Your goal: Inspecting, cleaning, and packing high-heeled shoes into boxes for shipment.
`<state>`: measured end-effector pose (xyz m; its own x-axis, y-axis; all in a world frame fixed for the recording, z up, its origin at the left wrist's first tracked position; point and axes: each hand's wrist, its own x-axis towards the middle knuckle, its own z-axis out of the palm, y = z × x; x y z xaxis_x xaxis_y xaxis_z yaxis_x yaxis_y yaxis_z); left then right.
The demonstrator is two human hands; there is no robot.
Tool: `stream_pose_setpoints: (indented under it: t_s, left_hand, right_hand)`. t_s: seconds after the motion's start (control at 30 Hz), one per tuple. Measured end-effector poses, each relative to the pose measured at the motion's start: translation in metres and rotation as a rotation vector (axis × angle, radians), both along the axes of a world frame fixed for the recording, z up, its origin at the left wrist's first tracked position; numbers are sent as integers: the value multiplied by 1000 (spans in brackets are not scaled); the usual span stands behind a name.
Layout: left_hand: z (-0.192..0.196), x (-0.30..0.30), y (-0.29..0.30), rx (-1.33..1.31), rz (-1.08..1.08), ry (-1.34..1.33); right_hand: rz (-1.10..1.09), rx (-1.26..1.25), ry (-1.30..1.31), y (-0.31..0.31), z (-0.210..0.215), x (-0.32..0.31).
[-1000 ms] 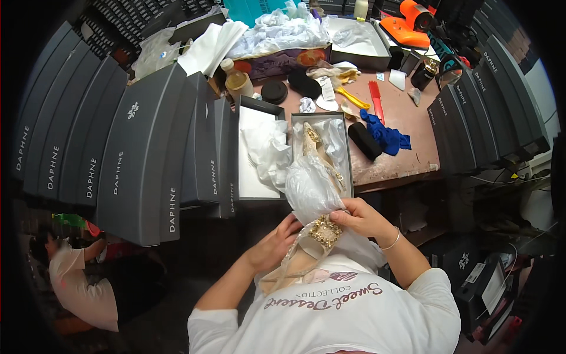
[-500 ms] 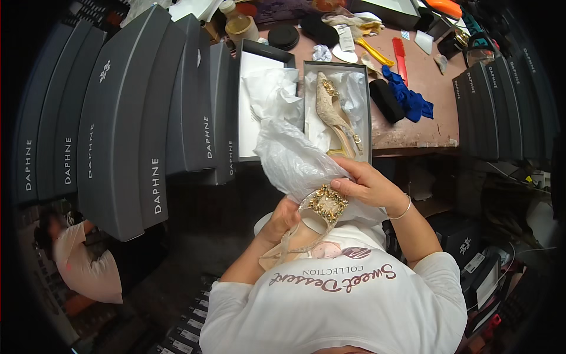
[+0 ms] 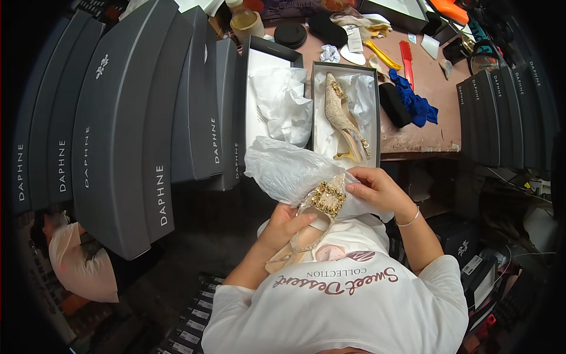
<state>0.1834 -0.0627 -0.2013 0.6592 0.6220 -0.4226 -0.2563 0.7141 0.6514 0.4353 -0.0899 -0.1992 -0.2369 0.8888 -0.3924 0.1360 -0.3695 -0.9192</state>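
A long row of dark grey shoe boxes [image 3: 127,118] is stood on edge along the left of the view, packed side to side so that many fit in little room and their ends can be read at a glance. A smaller row of the same boxes [image 3: 501,112] is set at the right. Between them a worn reddish tabletop [image 3: 436,127] is seen, littered with small things: a blue cloth [image 3: 415,105], a red comb [image 3: 407,56], a black round lid [image 3: 290,33].

Two open boxes are laid flat at the near edge of the tabletop, within easy reach. The left open box [image 3: 259,71] is filled with crumpled white tissue paper [image 3: 283,103]. In the right open box [image 3: 372,118] a beige pointed heeled shoe [image 3: 342,115] is laid on its side on tissue, toe away, probably so that the pair can nest.

Its mate, a beige shoe [image 3: 306,227] with a gold jewelled buckle [image 3: 328,197], is held close to the chest, below the tabletop edge. It is cradled from beneath by the left hand [image 3: 286,227], whose fingers are curled loosely round the heel end. A clear plastic bag [image 3: 289,171] is drawn over the toe, and its edge beside the buckle is pinched by the fingers of the right hand [image 3: 374,189], which are closed on the film, apparently so that the ornament is covered.
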Motion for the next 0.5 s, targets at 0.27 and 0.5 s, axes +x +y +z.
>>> stream_pose_setpoints:
  t_s: [0.27,0.5]
  left_hand:
    - [-1,-1,-2,-88,73,16]
    - [-9,-1,-2,-95,85,5]
  right_hand:
    - [-6,35,27,11,-6,-11]
    - [-17,9,8,14,7,-6]
